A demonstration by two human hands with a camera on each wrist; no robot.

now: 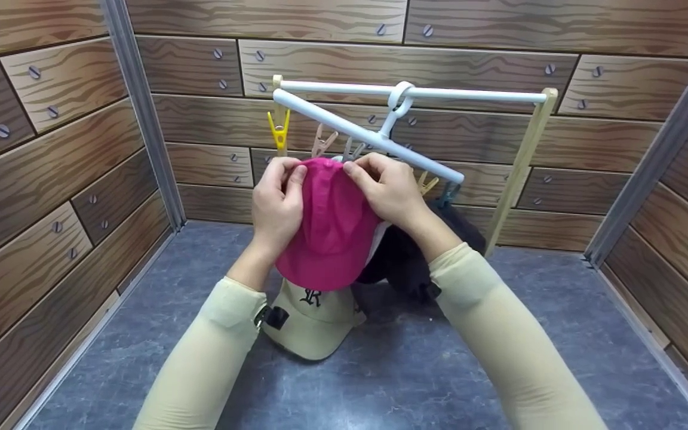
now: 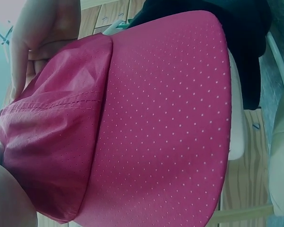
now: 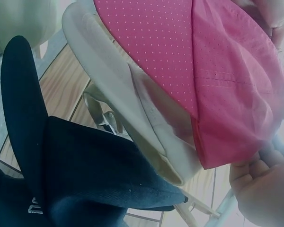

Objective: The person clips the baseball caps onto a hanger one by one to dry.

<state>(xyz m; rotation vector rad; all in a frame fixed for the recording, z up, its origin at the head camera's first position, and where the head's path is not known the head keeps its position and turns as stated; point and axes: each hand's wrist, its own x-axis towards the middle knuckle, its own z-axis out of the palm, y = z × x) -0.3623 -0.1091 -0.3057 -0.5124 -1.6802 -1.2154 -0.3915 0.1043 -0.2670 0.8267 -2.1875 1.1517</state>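
A pink cap (image 1: pixel 329 227) hangs crown up in front of the hanger, its dotted brim (image 2: pixel 165 113) pointing down. My left hand (image 1: pixel 277 206) pinches the crown's top left edge between thumb and fingers. On the other side of the crown my right hand (image 1: pixel 393 188) pinches the top right edge. Just above the cap are a pink-beige clothespin (image 1: pixel 323 143) and a grey clothespin (image 1: pixel 353 149). Close behind the pink cap is a cream cap (image 3: pixel 109 80), mostly covered in the head view.
A white hanger (image 1: pixel 368 136) hangs tilted, right end lower, from the rack's white bar (image 1: pixel 475 94). A yellow clothespin (image 1: pixel 279 132) is at its left. Dark caps (image 1: pixel 401 257) hang at right below a teal clothespin (image 1: pixel 448 194). A beige lettered cap (image 1: pixel 314 325) is below the pink one.
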